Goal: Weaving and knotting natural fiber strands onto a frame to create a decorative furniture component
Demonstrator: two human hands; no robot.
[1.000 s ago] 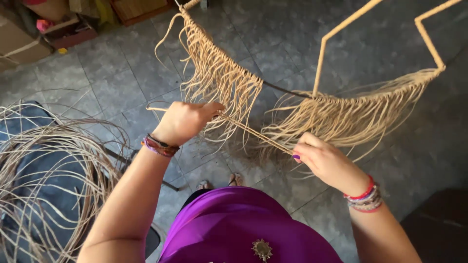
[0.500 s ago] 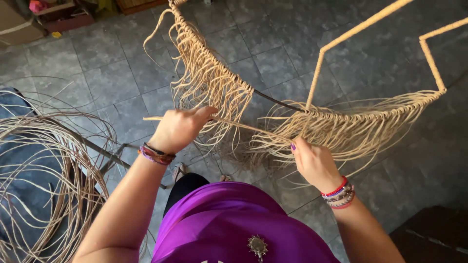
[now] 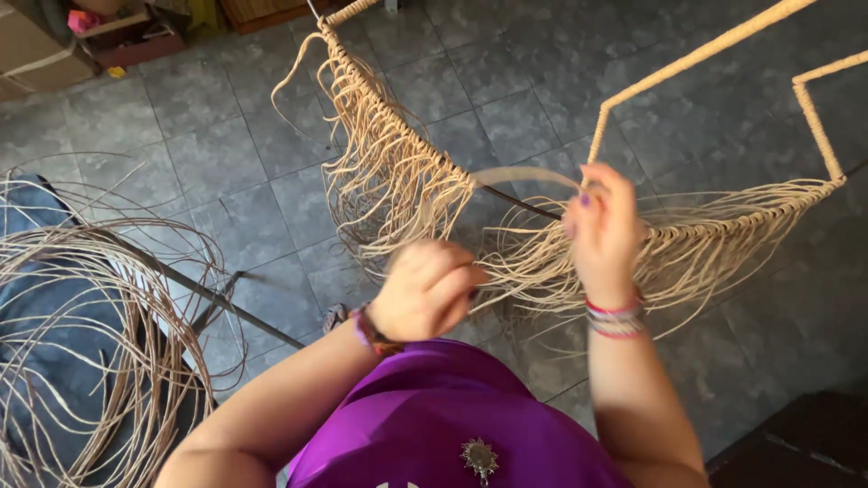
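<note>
Grey tiled floor point(image 3: 226, 145) is seen below, with a loose cane coil point(image 3: 81, 334) piled off to the left. A cane strand point(image 3: 524, 173) is pinched in the raised right hand point(image 3: 604, 226) and looped over to the frame point(image 3: 398, 145), which is hung with fringe. The left hand point(image 3: 425, 289) is clenched around strands just under it.

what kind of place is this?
Probably a home or small craft workshop for cane weaving: a wrapped frame hung with loose cane strands, a coil of cane at the side, grey stone-tile floor.
</note>
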